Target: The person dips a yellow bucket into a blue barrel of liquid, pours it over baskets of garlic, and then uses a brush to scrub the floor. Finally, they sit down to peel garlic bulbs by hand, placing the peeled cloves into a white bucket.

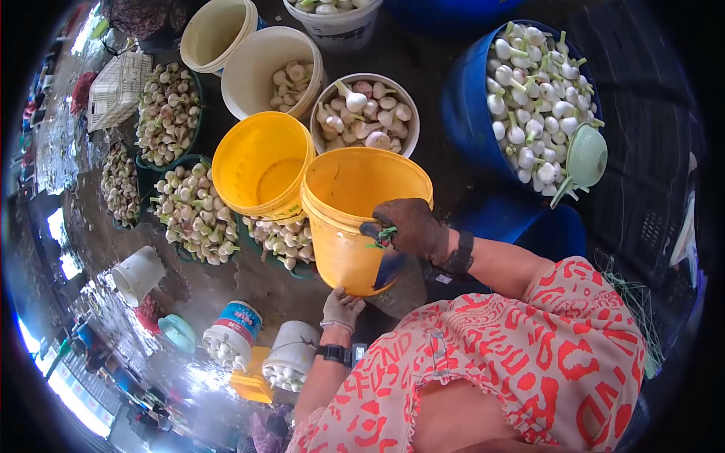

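Yellow round plastic bucket (343,253) sits between both hands, just beside a second yellow plastic bucket (263,162). The right hand (414,228), dark-gloved, has its fingers curled closed on its upper side; the left hand (343,308), pale-gloved, has bent fingers gripping its lower edge. Getting hold looks complete; its visible inside shows no garlic, and what remains cannot be told.
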Tool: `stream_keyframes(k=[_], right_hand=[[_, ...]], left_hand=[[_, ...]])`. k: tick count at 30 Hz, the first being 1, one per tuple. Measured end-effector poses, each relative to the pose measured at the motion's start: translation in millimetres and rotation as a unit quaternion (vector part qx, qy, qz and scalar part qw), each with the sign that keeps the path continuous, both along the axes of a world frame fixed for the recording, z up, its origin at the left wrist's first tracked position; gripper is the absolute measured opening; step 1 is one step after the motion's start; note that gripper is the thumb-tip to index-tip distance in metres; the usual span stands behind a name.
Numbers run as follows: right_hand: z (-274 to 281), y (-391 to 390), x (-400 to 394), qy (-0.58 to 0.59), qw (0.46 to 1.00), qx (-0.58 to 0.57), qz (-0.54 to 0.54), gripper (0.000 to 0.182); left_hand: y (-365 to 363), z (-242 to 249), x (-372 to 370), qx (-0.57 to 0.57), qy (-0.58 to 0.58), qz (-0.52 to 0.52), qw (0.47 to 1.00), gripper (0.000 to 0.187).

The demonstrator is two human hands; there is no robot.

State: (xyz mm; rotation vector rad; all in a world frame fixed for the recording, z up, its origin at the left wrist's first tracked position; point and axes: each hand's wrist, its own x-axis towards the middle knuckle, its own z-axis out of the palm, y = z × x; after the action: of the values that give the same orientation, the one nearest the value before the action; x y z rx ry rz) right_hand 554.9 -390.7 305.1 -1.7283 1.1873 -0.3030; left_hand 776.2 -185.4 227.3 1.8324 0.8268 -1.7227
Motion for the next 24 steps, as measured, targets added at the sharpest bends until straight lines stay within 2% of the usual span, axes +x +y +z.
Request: stream_keyframes(k=[2,4,7,8,10,11,12,14,15,16,18,19,20,21,22,23,24], right_hand=[[13.9,10.4,1.4,-0.015,0.999,-0.026,-0.010,0.014],[9.1,31.6,4.7,-0.028,0.998,-0.049,0.000,0.015],[2.2,63.3,15.9,-0.062,0.994,-0.085,0.028,0.016],[0.7,78.3,21.5,-0.080,0.992,-0.091,0.042,0.015],[-3.2,107.7,38.5,-0.062,0.993,-0.094,0.047,0.015],[-3.8,118.5,47.0,-0.064,0.990,-0.084,0.091,0.014],[-4.0,128.5,55.4,-0.066,0.986,-0.073,0.134,0.014],[-3.2,145.4,75.3,-0.059,0.979,-0.092,0.174,0.014],[-3.5,151.5,84.0,-0.053,0.970,-0.112,0.211,0.014],[-4.6,158.2,92.3,-0.054,0.969,-0.113,0.213,0.014],[-9.8,162.8,106.1,-0.019,0.931,-0.021,0.365,0.016],[2.9,145.0,108.6,-0.062,0.917,0.022,0.393,0.013],[-1.2,132.3,109.5,-0.062,0.917,0.021,0.394,0.013],[-8.1,118.0,109.4,-0.201,0.953,-0.046,0.220,0.015],[-15.1,97.8,108.2,-0.331,0.937,-0.109,0.036,0.019],[-8.3,58.4,89.7,-0.411,0.897,0.157,-0.054,0.027],[-37.4,30.3,77.9,-0.338,0.932,0.045,-0.122,0.033]], left_hand=[[1.0,15.3,0.4,-0.013,-0.014,-0.020,1.000,0.019],[6.1,16.4,10.3,-0.006,-0.001,-0.040,0.999,0.019],[11.1,30.4,31.5,-0.129,0.045,-0.052,0.989,0.026],[15.1,38.0,29.8,-0.127,0.047,-0.051,0.989,0.026],[-1.4,75.2,16.6,-0.223,-0.145,-0.120,0.956,0.040],[-11.1,90.0,15.3,-0.204,-0.127,-0.064,0.969,0.053],[-8.2,83.2,15.4,-0.203,-0.126,-0.061,0.969,0.053],[-0.7,66.8,17.1,-0.277,-0.189,-0.167,0.927,0.047],[-5.6,73.2,12.9,-0.261,-0.237,-0.161,0.922,0.036],[6.4,66.5,19.3,-0.261,-0.239,-0.160,0.922,0.036],[41.4,47.5,40.4,-0.168,-0.290,-0.159,0.929,0.038],[42.8,53.8,46.0,-0.169,-0.291,-0.156,0.929,0.038],[43.3,63.7,52.4,-0.174,-0.266,-0.149,0.936,0.046],[44.6,73.6,56.3,-0.179,-0.241,-0.139,0.944,0.054],[49.8,79.9,59.0,-0.180,-0.242,-0.134,0.944,0.054],[55.9,85.1,61.8,-0.199,-0.267,-0.079,0.940,0.058],[62.9,88.9,64.8,-0.217,-0.291,-0.024,0.931,0.062]])
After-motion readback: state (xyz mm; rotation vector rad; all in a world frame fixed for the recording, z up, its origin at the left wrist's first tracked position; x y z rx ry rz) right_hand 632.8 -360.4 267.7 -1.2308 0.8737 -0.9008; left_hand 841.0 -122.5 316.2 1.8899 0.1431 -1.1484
